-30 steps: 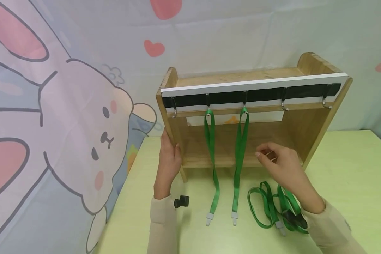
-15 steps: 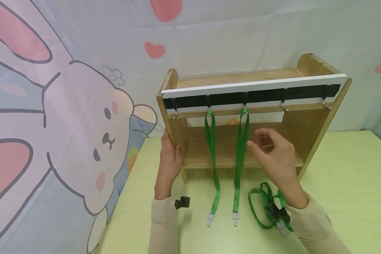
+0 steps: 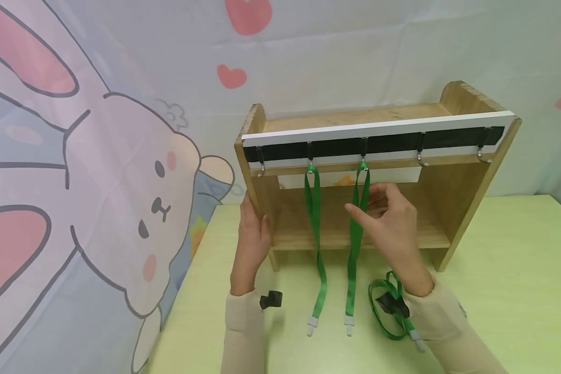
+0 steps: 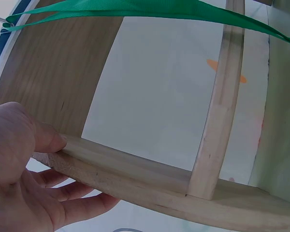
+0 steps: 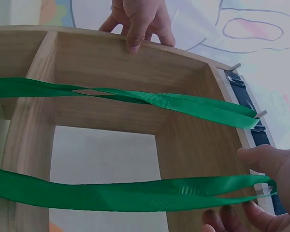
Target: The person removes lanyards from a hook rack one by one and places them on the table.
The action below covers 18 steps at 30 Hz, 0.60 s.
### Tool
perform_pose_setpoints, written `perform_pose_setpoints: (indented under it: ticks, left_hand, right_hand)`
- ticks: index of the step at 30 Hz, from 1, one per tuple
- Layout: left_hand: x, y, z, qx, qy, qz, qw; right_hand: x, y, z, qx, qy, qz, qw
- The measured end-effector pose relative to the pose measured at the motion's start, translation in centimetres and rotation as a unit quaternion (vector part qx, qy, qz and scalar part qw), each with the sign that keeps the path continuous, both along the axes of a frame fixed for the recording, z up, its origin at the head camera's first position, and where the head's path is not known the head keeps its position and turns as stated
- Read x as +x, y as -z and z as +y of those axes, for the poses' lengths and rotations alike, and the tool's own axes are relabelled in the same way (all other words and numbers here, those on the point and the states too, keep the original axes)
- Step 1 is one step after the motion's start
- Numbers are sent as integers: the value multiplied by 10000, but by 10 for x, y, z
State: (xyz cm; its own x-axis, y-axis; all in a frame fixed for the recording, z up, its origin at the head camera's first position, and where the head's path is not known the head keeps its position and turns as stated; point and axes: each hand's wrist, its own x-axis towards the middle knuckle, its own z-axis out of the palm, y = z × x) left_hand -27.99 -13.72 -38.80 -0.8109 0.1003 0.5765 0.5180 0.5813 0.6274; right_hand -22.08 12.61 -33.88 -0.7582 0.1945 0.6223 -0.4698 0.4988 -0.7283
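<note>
While a loose green lanyard lies coiled on the yellow-green table in front of the wooden shelf, half under the person's right wrist, two more lanyards hang from the shelf's hook rail. Nearest the camera, just before the shelf's left foot, a small black clip sits on the table beside the left sleeve. The grey plastic ends of the two hanging lanyards rest on the table in front of the shelf, a little left of the coiled one.

The left hand grips the shelf's left side panel; the left wrist view shows the thumb pressed on the panel's inner face and the fingers curled round its outer face. The right hand is raised in front of the shelf's open middle, its thumb and fingertips closing on the second hanging lanyard high up, just below the hook; the right wrist view shows the thumb above the strap and the fingertips below it, pinching. The first hanging lanyard hangs free from the next hook to the left, well apart from both hands.

Along the shelf's top front runs a black-and-white hook rail with five metal hooks; the leftmost and the two rightmost carry nothing. Behind the shelf hangs a cartoon rabbit backdrop with pink hearts.
</note>
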Motion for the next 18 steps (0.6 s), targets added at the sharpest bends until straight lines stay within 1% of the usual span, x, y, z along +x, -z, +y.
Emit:
perform_pose_setpoints:
  ticks: [10, 18]
  left_hand:
    - [0, 1, 0, 17, -6, 32, 10000]
    - [-1, 1, 0, 5, -3, 77, 10000]
  right_hand:
    - [-8, -8, -6, 591, 537, 168, 9967]
    - [-10, -8, -2, 630, 573, 27, 9964]
